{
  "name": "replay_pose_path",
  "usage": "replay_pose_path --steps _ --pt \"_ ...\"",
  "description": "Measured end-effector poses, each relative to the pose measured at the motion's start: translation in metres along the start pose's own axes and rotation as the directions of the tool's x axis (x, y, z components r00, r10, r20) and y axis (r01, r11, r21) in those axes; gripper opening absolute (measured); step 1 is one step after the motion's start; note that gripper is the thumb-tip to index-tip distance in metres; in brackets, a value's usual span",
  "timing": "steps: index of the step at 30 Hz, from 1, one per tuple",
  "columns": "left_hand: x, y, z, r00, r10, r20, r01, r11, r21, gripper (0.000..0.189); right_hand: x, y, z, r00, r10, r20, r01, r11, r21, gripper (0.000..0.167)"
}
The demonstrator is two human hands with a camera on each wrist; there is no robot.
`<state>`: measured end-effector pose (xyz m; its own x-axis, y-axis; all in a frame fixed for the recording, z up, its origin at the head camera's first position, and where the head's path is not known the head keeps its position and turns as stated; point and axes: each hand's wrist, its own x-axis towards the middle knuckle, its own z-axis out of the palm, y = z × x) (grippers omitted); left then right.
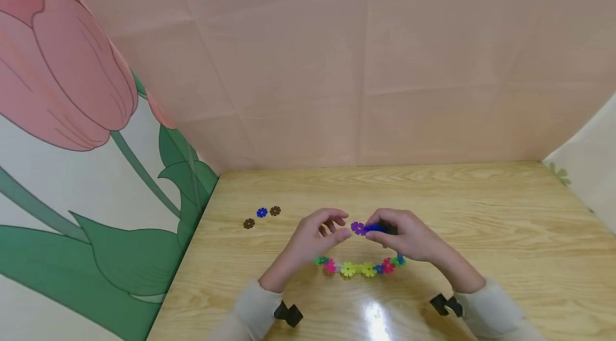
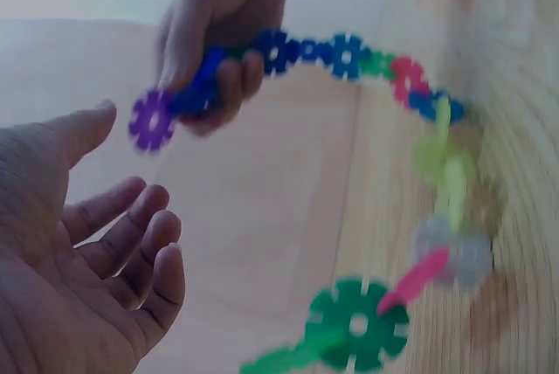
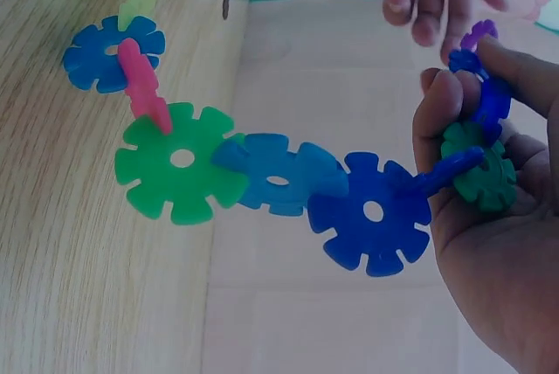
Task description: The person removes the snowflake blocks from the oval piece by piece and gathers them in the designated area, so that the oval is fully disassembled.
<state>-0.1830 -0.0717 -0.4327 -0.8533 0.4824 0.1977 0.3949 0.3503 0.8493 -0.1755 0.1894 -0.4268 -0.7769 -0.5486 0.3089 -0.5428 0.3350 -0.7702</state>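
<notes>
A chain of interlocked flower-shaped plastic discs point(image 1: 348, 264) hangs in a loop in front of me, with yellow, pink, green, clear and blue pieces. My right hand point(image 1: 409, 234) pinches it near one end between thumb and fingers. A purple disc point(image 2: 142, 121) forms that end and sticks out past the fingertips toward my left hand point(image 1: 308, 239). That hand is empty, its fingers loosely bent, a small gap from the purple disc. In the left wrist view, a green disc point(image 2: 332, 322) lies near the chain's other end. Blue discs point(image 3: 336, 225) trail from my right palm.
On the wooden table point(image 1: 481, 212), two brown discs point(image 1: 245, 223) and a blue disc point(image 1: 259, 212) lie loose at the left. A pink cloth point(image 1: 289, 63) covers the wall behind. A tulip-printed panel point(image 1: 72, 74) borders the left edge.
</notes>
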Motion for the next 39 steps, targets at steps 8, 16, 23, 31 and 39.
replay_pose_path --steps 8,16,23,31,39 --pt "0.007 0.014 0.017 0.999 -0.042 0.014 0.042 0.999 0.0 0.039 0.0 0.0 0.0 1.0 -0.013 -0.007 0.013 1.0 -0.017 0.008" --pt "0.011 0.016 0.02 1.0 -0.016 0.022 0.014 0.995 0.1 0.04 -0.003 -0.002 0.0 0.999 0.035 -0.028 -0.035 0.999 0.001 0.009" --pt "0.014 0.022 0.019 0.998 -0.055 0.026 0.051 0.99 0.131 0.038 -0.002 -0.005 0.003 0.994 0.014 -0.112 -0.018 0.999 -0.038 0.015" --pt "0.013 0.018 0.012 0.997 -0.071 -0.008 0.072 0.991 0.113 0.036 -0.002 -0.001 0.0 0.987 0.03 -0.16 -0.039 0.998 -0.052 0.011" --pt "0.004 -0.005 -0.008 0.99 -0.106 -0.094 0.119 0.983 0.143 0.039 -0.006 0.001 -0.003 0.983 0.059 -0.174 -0.063 0.998 -0.022 0.01"
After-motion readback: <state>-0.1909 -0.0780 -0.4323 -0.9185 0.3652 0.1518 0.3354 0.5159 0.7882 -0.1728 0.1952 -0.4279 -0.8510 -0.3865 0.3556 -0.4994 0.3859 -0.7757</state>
